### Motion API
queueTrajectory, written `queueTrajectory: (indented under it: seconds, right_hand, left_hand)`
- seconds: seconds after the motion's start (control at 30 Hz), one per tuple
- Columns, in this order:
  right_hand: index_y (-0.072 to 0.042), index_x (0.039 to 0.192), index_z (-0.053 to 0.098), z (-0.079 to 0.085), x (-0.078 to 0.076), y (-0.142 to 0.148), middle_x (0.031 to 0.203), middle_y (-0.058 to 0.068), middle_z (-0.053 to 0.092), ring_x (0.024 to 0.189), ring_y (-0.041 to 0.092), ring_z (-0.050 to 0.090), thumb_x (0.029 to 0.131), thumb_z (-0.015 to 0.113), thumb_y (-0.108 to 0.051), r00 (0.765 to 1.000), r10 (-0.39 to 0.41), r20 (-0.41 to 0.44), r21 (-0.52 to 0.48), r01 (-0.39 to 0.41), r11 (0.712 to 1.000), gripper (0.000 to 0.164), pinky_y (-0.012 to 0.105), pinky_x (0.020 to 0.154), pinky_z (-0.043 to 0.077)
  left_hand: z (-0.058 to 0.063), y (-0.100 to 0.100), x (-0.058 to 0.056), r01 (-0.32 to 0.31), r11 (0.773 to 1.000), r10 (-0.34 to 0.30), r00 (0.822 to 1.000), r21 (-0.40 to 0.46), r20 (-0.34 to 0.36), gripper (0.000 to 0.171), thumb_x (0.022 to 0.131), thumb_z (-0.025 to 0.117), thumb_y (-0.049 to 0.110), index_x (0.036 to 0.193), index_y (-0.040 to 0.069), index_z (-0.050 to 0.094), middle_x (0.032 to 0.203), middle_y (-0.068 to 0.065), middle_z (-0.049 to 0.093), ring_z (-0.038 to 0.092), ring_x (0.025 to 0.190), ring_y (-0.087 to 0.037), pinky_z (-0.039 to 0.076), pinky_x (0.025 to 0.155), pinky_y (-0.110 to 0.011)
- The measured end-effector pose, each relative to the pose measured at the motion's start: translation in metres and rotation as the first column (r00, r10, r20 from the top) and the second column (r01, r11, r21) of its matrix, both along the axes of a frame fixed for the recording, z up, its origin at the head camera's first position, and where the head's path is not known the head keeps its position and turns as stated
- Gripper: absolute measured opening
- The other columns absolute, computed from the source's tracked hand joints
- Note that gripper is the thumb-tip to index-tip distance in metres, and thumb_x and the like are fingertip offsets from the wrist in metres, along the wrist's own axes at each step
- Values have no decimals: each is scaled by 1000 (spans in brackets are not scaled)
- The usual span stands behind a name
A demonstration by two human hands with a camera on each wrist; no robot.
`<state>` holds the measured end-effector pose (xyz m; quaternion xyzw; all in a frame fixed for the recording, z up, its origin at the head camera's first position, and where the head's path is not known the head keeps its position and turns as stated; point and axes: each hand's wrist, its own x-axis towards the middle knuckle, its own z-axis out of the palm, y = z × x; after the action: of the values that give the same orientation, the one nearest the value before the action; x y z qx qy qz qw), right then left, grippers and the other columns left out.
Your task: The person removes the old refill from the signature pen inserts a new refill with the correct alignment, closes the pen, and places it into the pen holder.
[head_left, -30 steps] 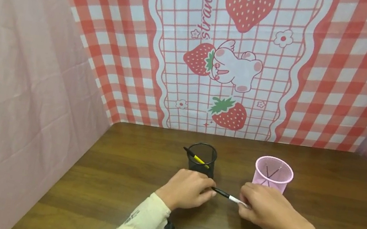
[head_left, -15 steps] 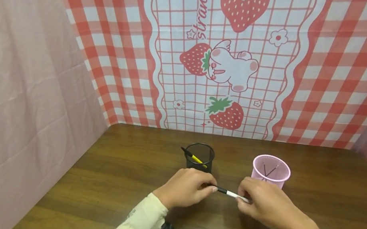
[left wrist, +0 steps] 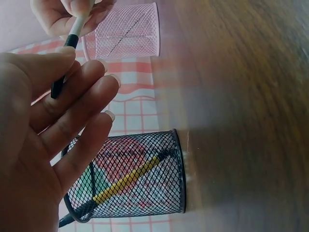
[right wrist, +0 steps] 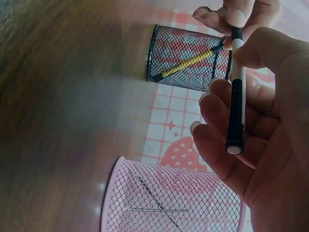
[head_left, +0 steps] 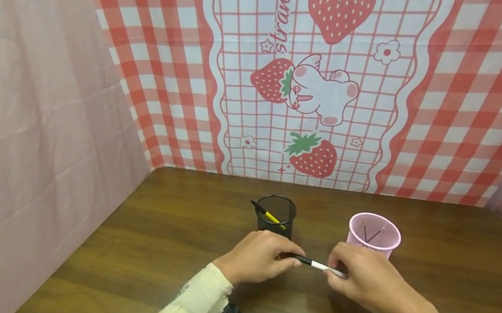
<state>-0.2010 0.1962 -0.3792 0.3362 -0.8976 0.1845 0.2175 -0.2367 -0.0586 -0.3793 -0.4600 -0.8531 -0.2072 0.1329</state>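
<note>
Between my two hands is a slim black-and-white pen (head_left: 318, 265), lying nearly level above the table. My left hand (head_left: 259, 257) pinches its dark tapered end between thumb and index finger; in the left wrist view the other fingers are loosely bent behind it. My right hand (head_left: 367, 281) pinches the white barrel, and the pen's black blunt end (right wrist: 235, 116) extends over that palm. Just beyond the left hand stands a black mesh pen holder (left wrist: 159, 188) with a yellow-and-black pen (head_left: 273, 219) leaning inside. Behind the right hand stands a pink mesh pen holder (head_left: 390, 248).
Thin dark crossed lines (head_left: 371, 235) show inside the pink holder. Under everything is a brown wood-grain table (head_left: 192, 207). A red-and-white strawberry cloth (head_left: 323, 96) hangs along its back edge, with a pale pink curtain (head_left: 30, 103) at the left.
My left fingers have slid slightly right along the dark end of the pen, closer to the right hand. The pen has become more level, and both holders stay in place.
</note>
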Motion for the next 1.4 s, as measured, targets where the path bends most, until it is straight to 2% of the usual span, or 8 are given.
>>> queueTrajectory:
  seconds: [0.2, 0.37, 0.83, 1.17, 1.4]
  right_hand:
    - [-33, 78, 54, 2, 1, 2, 72, -24, 47, 64, -3, 46, 77, 80, -16, 998, 5, 63, -37, -3, 999, 31, 21, 56, 40]
    - [-33, 80, 56, 3, 1, 1, 71, -25, 46, 64, -4, 45, 80, 78, -16, 996, 5, 94, -31, -2, 1000, 28, 22, 56, 40]
    - [-29, 85, 65, -1, -3, 0, 75, -27, 52, 67, -5, 50, 84, 76, -15, 995, 46, 84, -16, -45, 999, 18, 24, 61, 46]
    - [-21, 89, 72, -4, -4, -1, 82, -25, 60, 72, -7, 53, 84, 77, -12, 996, 82, 23, -38, -81, 996, 11, 26, 64, 50]
    - [-22, 90, 71, -3, -5, -2, 81, -26, 58, 71, -7, 52, 86, 77, -14, 996, 90, 25, -48, -89, 995, 10, 25, 62, 49]
  left_hand:
    - [0, 2, -1, 9, 1000, -10, 999, -7, -45, 14, 98, 68, 29, 107, 22, 76, 91, 17, 70, 53, 74, 11, 46, 66, -11]
    - [2, 3, -1, 0, 1000, 0, 998, -12, -70, 14, 98, 68, 29, 105, 21, 76, 91, 16, 71, 54, 74, 10, 47, 66, -13]
    - [2, -1, -1, -46, 999, 44, 995, -22, -87, 13, 97, 69, 30, 103, 22, 76, 89, 17, 70, 53, 73, 9, 48, 65, -15]
    - [3, -5, -2, -79, 997, 77, 991, -17, -111, 11, 95, 71, 31, 102, 24, 75, 88, 17, 69, 55, 73, 8, 50, 63, -19]
    - [2, -6, -3, -82, 997, 80, 991, -13, -112, 11, 95, 72, 30, 103, 23, 75, 88, 17, 70, 54, 71, 8, 49, 62, -19]
